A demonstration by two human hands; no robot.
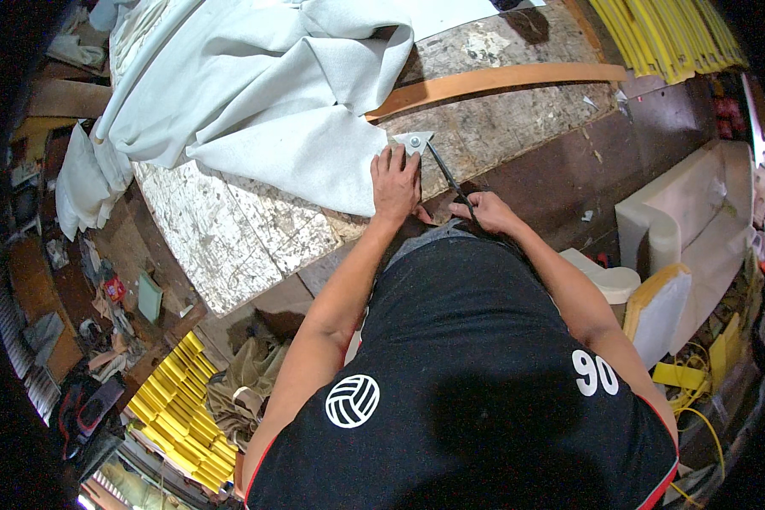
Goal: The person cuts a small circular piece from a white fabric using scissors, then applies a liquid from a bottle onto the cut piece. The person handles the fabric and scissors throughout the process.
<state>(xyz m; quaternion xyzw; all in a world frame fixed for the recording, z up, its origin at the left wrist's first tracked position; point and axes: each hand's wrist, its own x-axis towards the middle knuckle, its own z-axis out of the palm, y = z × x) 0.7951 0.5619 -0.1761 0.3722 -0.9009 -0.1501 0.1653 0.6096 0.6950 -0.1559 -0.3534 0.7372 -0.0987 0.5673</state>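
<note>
My left hand (395, 183) rests at the edge of the pale grey fabric (280, 170), its fingers laid over it beside a small pale triangular piece (404, 137) with a round metal fitting. A thin dark rod-like tool (444, 170) runs diagonally from that piece toward me. My right hand (490, 210) is closed on the lower part of this tool, near the front edge of the worn, paint-marked worktable (204, 246). What lies under my left fingers is hidden.
A curved wooden strip (501, 81) lies behind the fabric. Yellow corrugated pieces (663, 30) stand at the back right, with more strips (178, 382) at lower left. Upholstered pale furniture parts (688, 221) sit on the right. Scraps and cloth clutter the left.
</note>
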